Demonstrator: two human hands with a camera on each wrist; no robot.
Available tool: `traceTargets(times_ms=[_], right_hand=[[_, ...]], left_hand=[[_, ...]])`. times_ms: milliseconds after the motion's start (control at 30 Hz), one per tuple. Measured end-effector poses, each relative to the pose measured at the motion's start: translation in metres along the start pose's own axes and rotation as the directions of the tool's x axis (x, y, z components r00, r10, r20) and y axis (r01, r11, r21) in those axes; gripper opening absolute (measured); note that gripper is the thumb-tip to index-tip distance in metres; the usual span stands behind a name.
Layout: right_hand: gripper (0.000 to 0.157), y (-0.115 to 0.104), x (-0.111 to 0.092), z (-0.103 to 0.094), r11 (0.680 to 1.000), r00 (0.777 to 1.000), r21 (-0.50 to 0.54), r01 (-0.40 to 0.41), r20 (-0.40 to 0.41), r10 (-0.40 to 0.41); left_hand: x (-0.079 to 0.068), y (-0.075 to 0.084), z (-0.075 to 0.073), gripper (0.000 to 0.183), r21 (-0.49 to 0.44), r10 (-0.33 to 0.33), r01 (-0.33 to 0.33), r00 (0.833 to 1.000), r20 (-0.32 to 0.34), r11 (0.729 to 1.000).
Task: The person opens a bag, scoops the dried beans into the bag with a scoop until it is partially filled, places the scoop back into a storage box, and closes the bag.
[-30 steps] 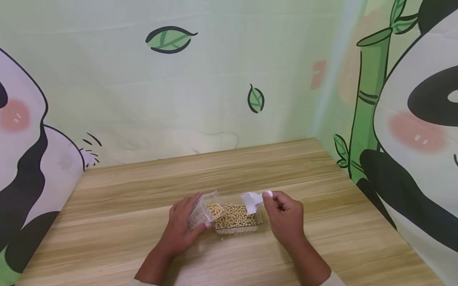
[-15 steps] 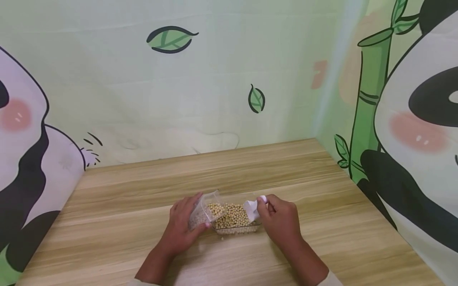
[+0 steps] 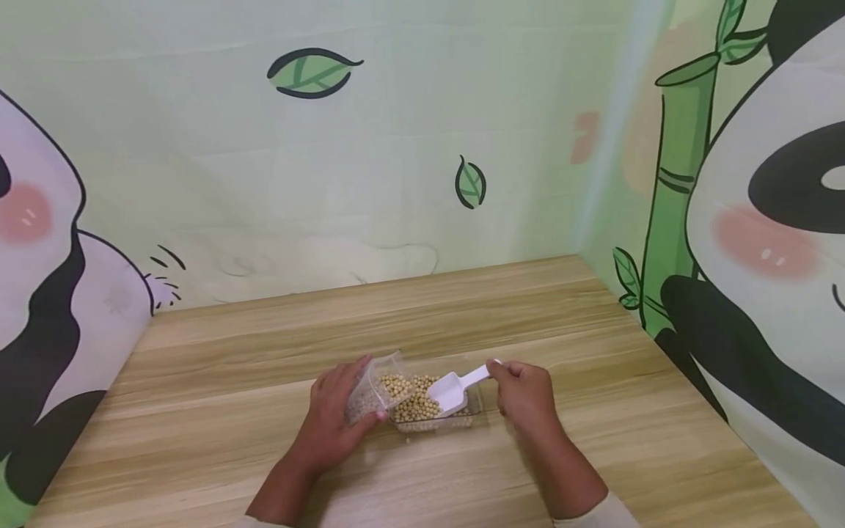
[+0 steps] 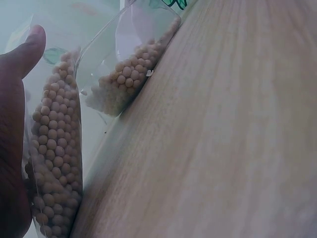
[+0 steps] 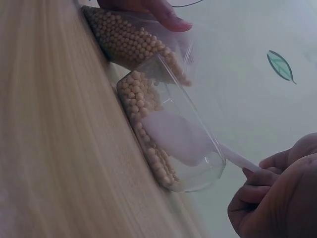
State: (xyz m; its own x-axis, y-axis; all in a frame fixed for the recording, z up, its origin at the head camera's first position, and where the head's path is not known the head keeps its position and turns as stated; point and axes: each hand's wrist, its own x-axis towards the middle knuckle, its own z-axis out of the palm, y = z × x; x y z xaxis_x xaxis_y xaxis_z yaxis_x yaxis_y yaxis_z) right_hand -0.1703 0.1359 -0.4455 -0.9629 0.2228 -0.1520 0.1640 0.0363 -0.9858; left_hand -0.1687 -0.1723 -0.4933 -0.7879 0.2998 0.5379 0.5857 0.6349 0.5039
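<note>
My left hand [image 3: 331,414] grips a clear plastic bag [image 4: 57,134] partly filled with yellow soybeans. The bag leans with its mouth toward a clear rectangular box [image 5: 203,134], which stands on the table just right of it. Soybeans [image 3: 412,407] lie in the box. With thumb and fingers, my right hand [image 3: 528,396] pinches the handle end of a white scoop [image 3: 450,392]. The scoop's bowl is inside the box, touching the beans at its right part. In the right wrist view the bowl shows through the box wall.
A wood-grain table [image 3: 264,352] lies under everything. One loose bean [image 3: 408,441] rests in front of the box. Behind and to the right hangs a pale green cloth [image 3: 396,147] printed with pandas, leaves and bamboo.
The scoop first drops lower over the box's right end, then shifts left onto the beans, its bowl now turned up. The left hand and bag stay put.
</note>
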Motion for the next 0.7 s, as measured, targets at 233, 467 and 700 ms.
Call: traceTargets(times_ms=[233,467,700], right_hand=[[0.023,0.0017,0.0050,-0.0041,0.960,0.969,0.206,-0.191,0.198,0.150],[0.037,0.0030,0.0077,-0.0085,0.954,0.915,0.195,-0.229,0.377,0.142],[0.040,0.0063,0.0092,-0.0084,0.937,0.885,0.220,-0.271,0.440,0.153]], left_hand=[[0.0006,0.0003,0.0002,0.082,0.002,-0.002,0.002,1.000,0.001,1.000],[0.0009,0.0005,0.0000,0.082,0.010,-0.007,0.007,1.000,0.000,1.000],[0.0009,0.0015,0.0001,0.082,0.006,-0.009,0.009,1.000,-0.003,1.000]])
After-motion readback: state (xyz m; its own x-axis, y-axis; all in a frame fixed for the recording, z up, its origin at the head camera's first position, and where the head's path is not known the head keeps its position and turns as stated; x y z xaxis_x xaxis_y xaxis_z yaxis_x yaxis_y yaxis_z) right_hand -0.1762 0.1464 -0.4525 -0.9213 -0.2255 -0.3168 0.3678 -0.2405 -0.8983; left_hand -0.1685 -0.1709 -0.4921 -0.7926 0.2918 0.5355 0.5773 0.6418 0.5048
